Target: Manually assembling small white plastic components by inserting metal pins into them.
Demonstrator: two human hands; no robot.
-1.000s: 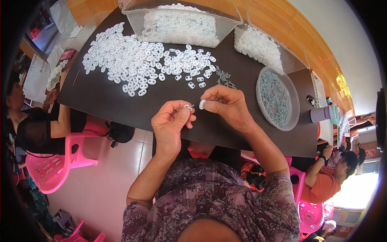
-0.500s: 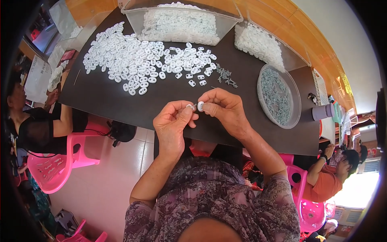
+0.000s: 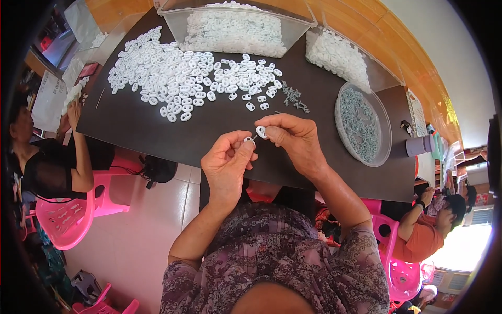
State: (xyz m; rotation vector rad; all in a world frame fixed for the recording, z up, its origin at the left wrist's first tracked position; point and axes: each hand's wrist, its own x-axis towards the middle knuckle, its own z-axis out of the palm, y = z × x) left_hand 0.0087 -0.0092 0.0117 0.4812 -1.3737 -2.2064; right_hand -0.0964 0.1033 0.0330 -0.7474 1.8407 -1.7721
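Both hands sit slightly lower and closer together than half a second earlier, pieces nearly meeting above the table's near edge.

Left hand (image 3: 226,162) pinches a small white plastic piece (image 3: 248,139); right hand (image 3: 293,137) pinches a second white piece (image 3: 261,131). Judged progress: early, since a large spread of loose white pieces (image 3: 178,78) on the dark table (image 3: 157,131), full clear bins (image 3: 235,26) and a dish of metal parts (image 3: 361,123) remain.

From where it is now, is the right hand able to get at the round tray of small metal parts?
Probably yes: the right hand pinches a white piece, and only bare dark table separates it from the round tray.
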